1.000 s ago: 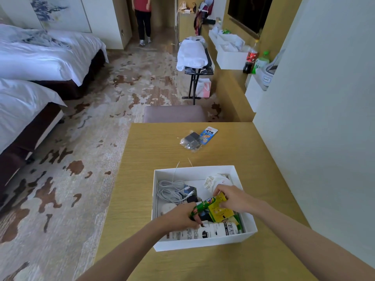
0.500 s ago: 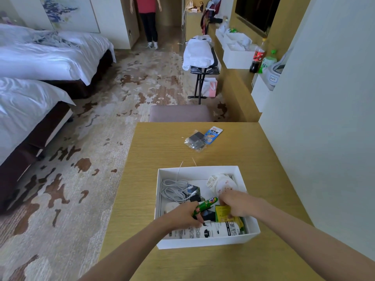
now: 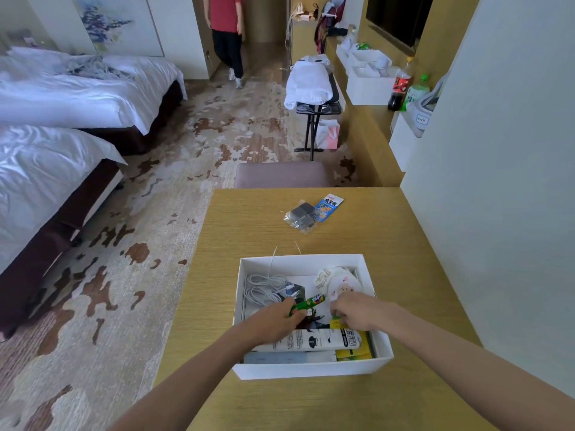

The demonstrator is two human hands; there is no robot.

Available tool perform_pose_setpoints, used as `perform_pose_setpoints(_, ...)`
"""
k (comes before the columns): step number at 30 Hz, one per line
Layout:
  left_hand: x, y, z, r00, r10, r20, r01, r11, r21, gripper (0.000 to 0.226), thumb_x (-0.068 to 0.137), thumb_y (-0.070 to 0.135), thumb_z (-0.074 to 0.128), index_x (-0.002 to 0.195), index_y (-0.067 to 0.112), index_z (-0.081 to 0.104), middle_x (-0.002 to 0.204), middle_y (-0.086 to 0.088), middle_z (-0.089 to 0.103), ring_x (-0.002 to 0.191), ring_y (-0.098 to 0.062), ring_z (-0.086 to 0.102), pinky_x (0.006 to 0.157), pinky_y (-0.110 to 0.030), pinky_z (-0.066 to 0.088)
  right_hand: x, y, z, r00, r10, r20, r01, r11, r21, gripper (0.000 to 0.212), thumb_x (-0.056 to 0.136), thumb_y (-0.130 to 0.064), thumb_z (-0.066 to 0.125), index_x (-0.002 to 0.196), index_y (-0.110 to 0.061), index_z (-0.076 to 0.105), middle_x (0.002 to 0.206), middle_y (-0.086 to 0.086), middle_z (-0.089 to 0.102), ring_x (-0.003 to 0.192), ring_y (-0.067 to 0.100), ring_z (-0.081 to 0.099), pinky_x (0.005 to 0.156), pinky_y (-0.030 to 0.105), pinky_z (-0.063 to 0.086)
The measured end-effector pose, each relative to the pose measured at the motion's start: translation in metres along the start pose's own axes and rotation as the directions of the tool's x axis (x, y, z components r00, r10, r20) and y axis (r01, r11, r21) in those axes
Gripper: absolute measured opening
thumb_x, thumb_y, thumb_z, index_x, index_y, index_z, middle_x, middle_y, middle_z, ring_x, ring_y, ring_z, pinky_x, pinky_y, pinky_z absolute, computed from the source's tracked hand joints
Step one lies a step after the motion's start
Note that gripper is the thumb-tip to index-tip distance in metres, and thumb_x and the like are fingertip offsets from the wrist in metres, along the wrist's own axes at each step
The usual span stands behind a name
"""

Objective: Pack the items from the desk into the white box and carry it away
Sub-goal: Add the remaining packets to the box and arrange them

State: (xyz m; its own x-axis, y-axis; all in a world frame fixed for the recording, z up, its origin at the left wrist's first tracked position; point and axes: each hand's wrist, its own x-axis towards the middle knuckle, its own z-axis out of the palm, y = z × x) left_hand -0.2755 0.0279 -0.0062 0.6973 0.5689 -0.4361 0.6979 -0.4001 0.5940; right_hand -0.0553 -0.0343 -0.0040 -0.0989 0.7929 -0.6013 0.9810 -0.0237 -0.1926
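The white box [image 3: 311, 370] stands on the wooden desk [image 3: 249, 231] near its front edge. Inside lie a coiled white cable [image 3: 263, 287], a white cloth item [image 3: 337, 279], a white tube [image 3: 314, 340] and yellow packets [image 3: 354, 354]. My left hand [image 3: 273, 321] is inside the box and grips a green snack packet [image 3: 308, 303] at its lower end. My right hand [image 3: 354, 309] is also in the box, fingers curled down onto a yellow packet [image 3: 336, 323]. Farther back on the desk lie a clear bag with a dark item [image 3: 300, 216] and a blue packet [image 3: 328, 206].
A padded stool [image 3: 280, 175] sits behind the desk. A wall [image 3: 497, 181] runs along the right. Two beds [image 3: 46, 144] stand at left on patterned carpet. A person in a red top [image 3: 225, 32] stands at the far doorway. A folding rack with white towels [image 3: 311, 85] stands beyond.
The yellow packet has gone down from above the items into the box with my right hand. My left hand keeps hold of the green packet. The person at the back has stepped nearer.
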Motion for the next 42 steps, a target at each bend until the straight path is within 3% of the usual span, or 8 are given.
perform_pose_setpoints(4, -0.002, -0.004, -0.004, 1.0, -0.011, -0.027, 0.012, 0.999, 0.051, 0.033, 0.098, 0.049, 0.034, 0.1, 0.018, 0.045, 0.077, 0.0, 0.056, 0.063, -0.015, 0.05, 0.059, -0.032, 0.042, 0.005, 0.005, 0.0, 0.996, -0.038, -0.079, 0.046, 0.994, 0.103, 0.026, 0.091, 0.001, 0.049, 0.105, -0.012, 0.066, 0.106, 0.003, 0.06, 0.09, 0.014, 0.054, 0.077, 0.024, 0.044)
perform_pose_setpoints(10, -0.007, -0.008, 0.001, 1.0, 0.03, -0.009, -0.027, 0.971, 0.238, 0.025, 0.096, 0.042, 0.047, 0.104, 0.019, 0.045, 0.096, -0.004, 0.061, 0.077, -0.017, 0.055, 0.065, -0.033, 0.044, 0.011, 0.005, -0.001, 0.997, -0.077, -0.013, 0.078, 0.992, 0.096, 0.031, 0.091, -0.002, 0.052, 0.114, -0.017, 0.066, 0.113, 0.005, 0.06, 0.098, 0.016, 0.057, 0.087, 0.03, 0.05)
perform_pose_setpoints(16, -0.011, -0.012, 0.0, 0.991, 0.083, 0.107, -0.105, 0.969, 0.222, 0.021, 0.089, 0.027, 0.059, 0.092, 0.024, 0.039, 0.094, -0.001, 0.06, 0.083, -0.019, 0.056, 0.065, -0.031, 0.041, 0.005, 0.011, -0.005, 0.992, -0.091, -0.089, 0.096, 0.994, 0.055, 0.029, 0.086, 0.003, 0.05, 0.094, -0.015, 0.072, 0.101, 0.001, 0.067, 0.086, 0.013, 0.059, 0.072, 0.019, 0.042)
perform_pose_setpoints(23, -0.014, -0.018, -0.004, 0.982, 0.084, 0.169, -0.115, 0.976, 0.184, 0.018, 0.09, 0.029, 0.056, 0.094, 0.027, 0.039, 0.09, 0.002, 0.056, 0.075, -0.014, 0.051, 0.054, -0.022, 0.035, -0.001, 0.003, 0.019, 0.988, -0.136, -0.08, 0.137, 0.991, 0.008, 0.03, 0.089, 0.0, 0.051, 0.108, -0.016, 0.068, 0.106, 0.004, 0.066, 0.089, 0.017, 0.06, 0.074, 0.026, 0.047)
perform_pose_setpoints(29, -0.013, -0.017, 0.0, 0.998, 0.033, 0.05, -0.043, 0.975, 0.22, 0.029, 0.092, 0.051, 0.044, 0.101, 0.024, 0.046, 0.086, 0.006, 0.056, 0.071, -0.01, 0.052, 0.058, -0.027, 0.039, 0.001, 0.002, 0.016, 0.978, -0.061, -0.201, 0.101, 0.975, 0.197, 0.033, 0.091, -0.003, 0.049, 0.115, -0.021, 0.061, 0.106, -0.003, 0.051, 0.095, 0.016, 0.054, 0.077, 0.027, 0.044)
perform_pose_setpoints(32, -0.011, -0.012, 0.002, 0.996, 0.087, -0.011, -0.079, 0.945, 0.318, 0.023, 0.096, 0.042, 0.038, 0.098, 0.021, 0.048, 0.087, 0.004, 0.055, 0.073, -0.012, 0.052, 0.058, -0.028, 0.036, 0.003, -0.005, 0.012, 0.96, -0.066, -0.271, 0.139, 0.956, 0.26, 0.027, 0.093, -0.009, 0.053, 0.114, -0.024, 0.063, 0.1, -0.01, 0.051, 0.093, 0.01, 0.054, 0.078, 0.025, 0.044)
perform_pose_setpoints(37, -0.013, -0.011, 0.001, 0.991, 0.131, -0.039, -0.101, 0.892, 0.44, 0.024, 0.091, 0.017, 0.045, 0.113, 0.016, 0.054, 0.115, -0.005, 0.058, 0.106, -0.022, 0.052, 0.082, -0.037, 0.048, 0.006, -0.017, 0.012, 0.969, -0.088, -0.232, 0.153, 0.948, 0.28, 0.026, 0.092, -0.014, 0.056, 0.115, -0.022, 0.064, 0.112, -0.002, 0.063, 0.097, 0.013, 0.06, 0.087, 0.034, 0.052)
perform_pose_setpoints(42, -0.019, -0.012, -0.009, 0.965, 0.144, -0.22, -0.062, 0.938, 0.341, 0.02, 0.095, 0.023, 0.043, 0.109, 0.02, 0.058, 0.112, 0.002, 0.062, 0.102, -0.018, 0.057, 0.084, -0.037, 0.051, 0.005, -0.01, 0.011, 0.955, -0.127, -0.267, 0.197, 0.946, 0.258, 0.025, 0.092, -0.02, 0.056, 0.115, -0.024, 0.063, 0.114, -0.004, 0.062, 0.1, 0.009, 0.056, 0.083, 0.025, 0.047)
